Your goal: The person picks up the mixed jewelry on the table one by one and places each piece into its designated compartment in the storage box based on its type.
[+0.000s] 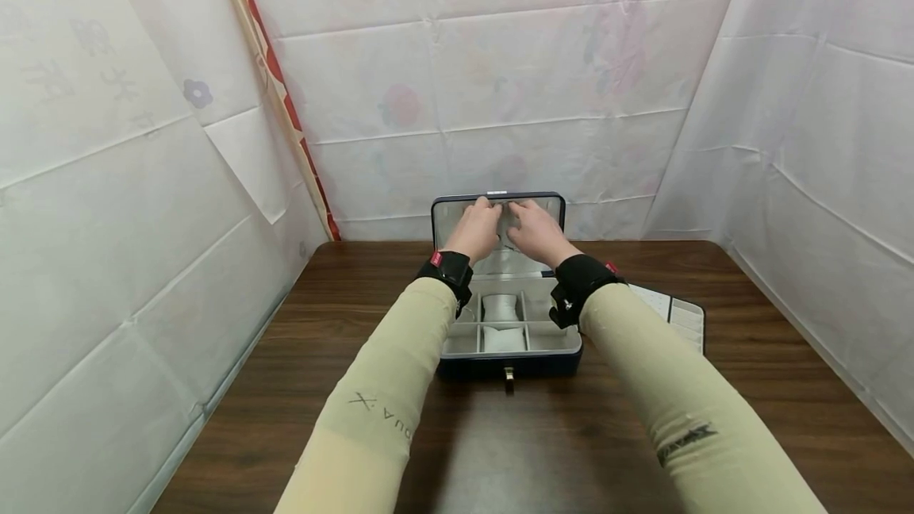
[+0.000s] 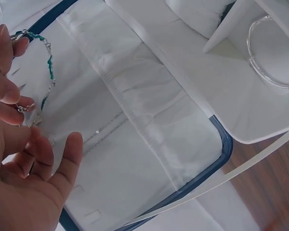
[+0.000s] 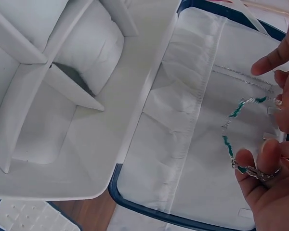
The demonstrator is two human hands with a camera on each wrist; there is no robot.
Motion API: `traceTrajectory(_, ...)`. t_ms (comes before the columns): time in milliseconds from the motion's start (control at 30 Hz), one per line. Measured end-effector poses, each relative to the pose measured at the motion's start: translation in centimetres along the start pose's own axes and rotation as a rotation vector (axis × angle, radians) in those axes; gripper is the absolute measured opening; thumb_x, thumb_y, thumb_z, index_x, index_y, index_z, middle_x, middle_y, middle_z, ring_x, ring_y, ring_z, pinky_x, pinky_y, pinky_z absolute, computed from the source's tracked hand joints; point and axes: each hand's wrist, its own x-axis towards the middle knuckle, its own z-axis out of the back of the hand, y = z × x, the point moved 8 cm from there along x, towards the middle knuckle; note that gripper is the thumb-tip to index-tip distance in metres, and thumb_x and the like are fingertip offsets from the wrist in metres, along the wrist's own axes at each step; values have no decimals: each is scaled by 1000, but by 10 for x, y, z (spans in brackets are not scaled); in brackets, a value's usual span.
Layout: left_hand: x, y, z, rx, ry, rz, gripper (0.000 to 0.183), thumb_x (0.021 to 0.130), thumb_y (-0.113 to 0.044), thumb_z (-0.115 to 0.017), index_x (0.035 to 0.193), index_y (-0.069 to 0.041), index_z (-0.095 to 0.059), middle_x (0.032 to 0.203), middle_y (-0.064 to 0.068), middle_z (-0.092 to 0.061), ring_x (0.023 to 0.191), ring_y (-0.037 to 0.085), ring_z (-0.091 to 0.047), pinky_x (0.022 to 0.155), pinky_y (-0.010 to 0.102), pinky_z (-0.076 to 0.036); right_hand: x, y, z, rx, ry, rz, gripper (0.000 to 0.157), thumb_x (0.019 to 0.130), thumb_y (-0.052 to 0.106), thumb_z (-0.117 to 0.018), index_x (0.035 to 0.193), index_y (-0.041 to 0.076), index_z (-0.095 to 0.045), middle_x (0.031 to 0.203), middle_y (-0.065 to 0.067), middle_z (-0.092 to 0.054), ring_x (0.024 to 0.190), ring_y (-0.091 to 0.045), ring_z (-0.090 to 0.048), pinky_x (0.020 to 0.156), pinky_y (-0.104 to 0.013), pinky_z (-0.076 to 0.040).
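Observation:
At the raised lid (image 1: 562, 216) of a navy jewelry box (image 1: 467, 367), both my hands are close together. A green-and-silver bracelet (image 3: 226, 142) hangs in a curve between them, in front of the pale lining. My left hand (image 1: 477, 230) pinches one end, and its other fingers are spread in the left wrist view. My right hand (image 1: 537, 233) pinches the opposite end between thumb and fingers. Beside them a thin silver chain (image 2: 103, 131) hangs down the lining into a gathered pocket (image 2: 135, 98). Fingers partly hide the top of the lid and its small tabs.
The box's base has white compartments, two with cushions (image 1: 500, 308). A silver bangle (image 2: 253, 60) lies in one compartment. To the right, partly behind my right forearm, lies a white tray (image 1: 687, 320) on the brown wooden table (image 1: 357, 316). White sheeting (image 1: 500, 78) surrounds the table.

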Motion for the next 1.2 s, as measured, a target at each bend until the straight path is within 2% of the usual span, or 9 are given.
traceTrajectory(167,-1,2,-2,-24,11,36,51,102,-3,-57,152,-3,-46,142,18,-49,125,33,-52,105,41,-44,-1,-2,1,47,9,-30,58,105,12,-49,157,-4,-31,158,-27,-35,146,-39,-37,116,-51,-34)
traceTrajectory(467,-4,-1,-4,-12,57,73,51,105,-9,-51,155,-5,-41,150,16,-41,132,33,-47,107,42,-44,1,-1,-1,2,26,-32,57,104,12,-47,156,-4,-33,158,-26,-35,146,-38,-37,117,-50,-32)
traceTrajectory(567,-4,-1,-5,-2,55,76,50,105,-9,-51,155,-6,-42,150,15,-41,131,33,-48,105,43,-45,0,-3,-4,6,47,-38,57,105,13,-48,157,-4,-32,158,-27,-34,134,-39,-50,108,-48,-42)
traceTrajectory(667,-4,-1,-7,8,57,77,49,105,-10,-50,154,-8,-44,150,14,-42,131,32,-48,104,43,-46,-1,-7,-9,36,80,-49,59,105,14,-48,159,-2,-29,159,-26,-32,110,-35,-63,89,-44,-52)
traceTrajectory(733,-4,-1,-8,9,59,78,49,105,-10,-49,154,-8,-45,150,14,-42,131,32,-47,104,43,-46,-2,-8,-11,52,92,-50,60,105,13,-48,159,0,-28,160,-25,-32,94,-31,-67,79,-41,-53)
traceTrajectory(800,-4,0,-9,11,63,78,49,105,-10,-50,154,-8,-45,151,14,-42,132,32,-47,104,43,-46,-3,-10,-11,60,91,-48,60,105,13,-49,159,0,-28,160,-24,-32,84,-27,-68,76,-40,-53)
traceTrajectory(900,-5,0,-10,21,68,72,49,104,-11,-52,153,-7,-46,152,14,-41,134,32,-46,105,43,-47,-4,-11,-11,55,86,-40,59,104,12,-49,159,0,-30,160,-25,-32,80,-24,-68,84,-41,-52)
traceTrajectory(1033,-4,1,-10,30,75,68,49,104,-11,-51,153,-7,-46,152,14,-41,135,32,-46,103,44,-48,-5,-14,-12,63,102,-36,59,104,13,-49,158,-1,-30,162,-26,-29,82,-26,-69,96,-45,-48)
traceTrajectory(1200,-4,1,-11,37,80,70,49,104,-11,-50,153,-9,-47,154,13,-40,135,32,-46,100,45,-50,-6,-16,-15,107,119,-26,59,104,11,-48,159,0,-29,160,-27,-31,81,-34,-71,99,-47,-47)
